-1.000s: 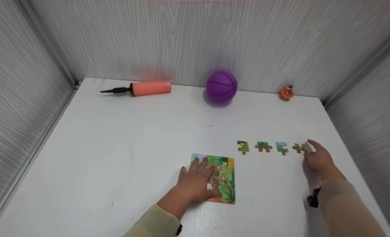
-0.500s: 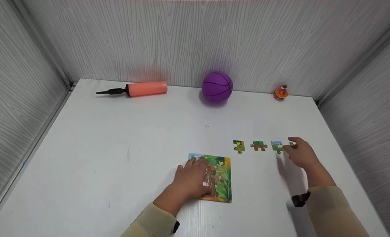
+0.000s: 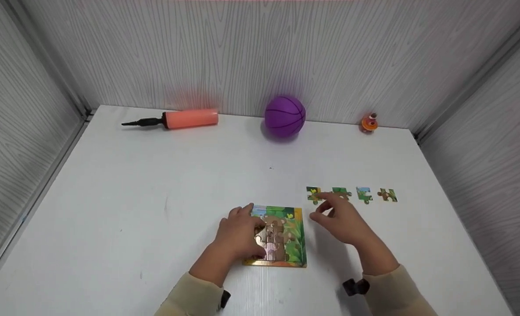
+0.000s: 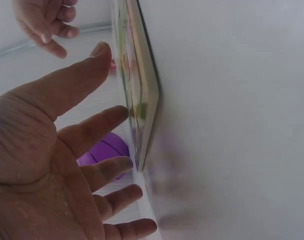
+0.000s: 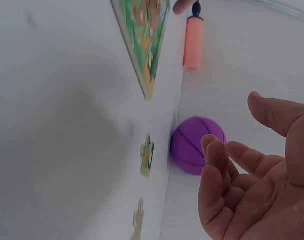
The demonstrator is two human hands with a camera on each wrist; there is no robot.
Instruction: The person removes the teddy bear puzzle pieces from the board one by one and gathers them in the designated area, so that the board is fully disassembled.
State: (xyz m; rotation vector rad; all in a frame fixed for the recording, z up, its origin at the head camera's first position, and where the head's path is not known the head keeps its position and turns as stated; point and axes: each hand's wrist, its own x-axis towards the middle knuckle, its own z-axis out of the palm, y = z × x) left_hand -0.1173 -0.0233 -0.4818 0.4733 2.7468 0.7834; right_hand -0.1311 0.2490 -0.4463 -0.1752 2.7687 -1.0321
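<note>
A square jigsaw puzzle [image 3: 295, 245] with a brown bear and green leaves lies flat on the table. At its left side is my left hand [image 3: 238, 235], fingers spread; in the left wrist view the index fingertip [image 4: 122, 114] meets the puzzle's edge. My right hand [image 3: 345, 221] hovers right of the puzzle with nothing in it, fingers loosely bent. Beyond that hand several loose jigsaw pieces form a row: one with a yellow bird [image 3: 313, 191], a green and brown piece [image 3: 341, 191] partly covered by the hand, a sky-blue and green piece [image 3: 364, 193], and a brown piece [image 3: 388, 195].
Along the back wall lie an orange hand pump [image 3: 191, 118] with a black nozzle, a purple ball [image 3: 285, 116] and a small orange toy figure [image 3: 369, 123]. Pale wood-grain panels [image 3: 224, 52] enclose the white table [image 3: 154, 175] at the back and sides.
My right hand has left the brown piece at the row's right end and moved left toward the puzzle. My left hand has drawn back from the puzzle's middle to its left edge.
</note>
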